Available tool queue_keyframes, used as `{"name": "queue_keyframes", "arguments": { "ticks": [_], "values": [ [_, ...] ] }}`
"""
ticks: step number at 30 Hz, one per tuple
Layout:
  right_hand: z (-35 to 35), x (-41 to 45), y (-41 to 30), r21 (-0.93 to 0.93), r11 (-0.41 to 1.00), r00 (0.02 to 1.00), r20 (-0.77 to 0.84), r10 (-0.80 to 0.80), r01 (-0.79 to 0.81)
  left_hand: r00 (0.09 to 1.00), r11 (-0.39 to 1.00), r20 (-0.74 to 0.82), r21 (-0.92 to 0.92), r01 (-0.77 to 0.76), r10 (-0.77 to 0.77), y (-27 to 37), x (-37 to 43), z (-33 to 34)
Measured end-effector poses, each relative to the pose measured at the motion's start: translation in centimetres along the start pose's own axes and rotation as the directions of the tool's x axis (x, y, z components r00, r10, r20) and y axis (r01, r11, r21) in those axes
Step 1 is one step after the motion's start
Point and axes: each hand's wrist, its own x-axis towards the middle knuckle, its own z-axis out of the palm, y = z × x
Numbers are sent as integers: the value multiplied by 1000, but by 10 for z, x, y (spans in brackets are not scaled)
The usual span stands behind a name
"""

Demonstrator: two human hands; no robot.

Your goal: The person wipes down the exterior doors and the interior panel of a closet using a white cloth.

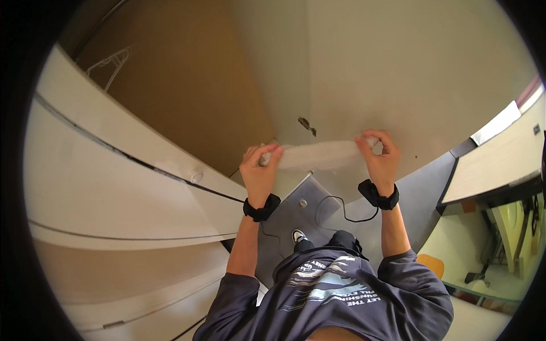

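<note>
A white fluffy cloth, possibly a towel, is stretched sideways between my two hands. My left hand pinches its left end between thumb and fingers. The right end is gripped the same way by my right hand. Behind the cloth rises a pale flat panel, perhaps a cabinet or wardrobe door; a patch of chipped surface shows just above the cloth. I cannot tell whether the cloth touches the panel. Black bands circle both wrists, and a thin cable trails from the right one.
At left, white cabinet fronts with a round knob border a brown recess holding a white hanger. A low grey panel with a knob stands below my hands. An orange chair back and a glass-edged table are at right.
</note>
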Motion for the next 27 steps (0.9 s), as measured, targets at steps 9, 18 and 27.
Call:
{"name": "queue_keyframes", "arguments": {
  "ticks": [9,18,27],
  "values": [
    [-14,20,20,26,999,999,-35,28,-27,935,794,206,-494,355,-290,-47,36,30],
    [-25,26,19,240,958,986,86,140,-157,960,897,159,-348,273,-231,-25,109,54],
    [-33,17,37,786,446,869,223,442,-429,911,570,403,-728,380,-92,6,147,69]
  ]
}}
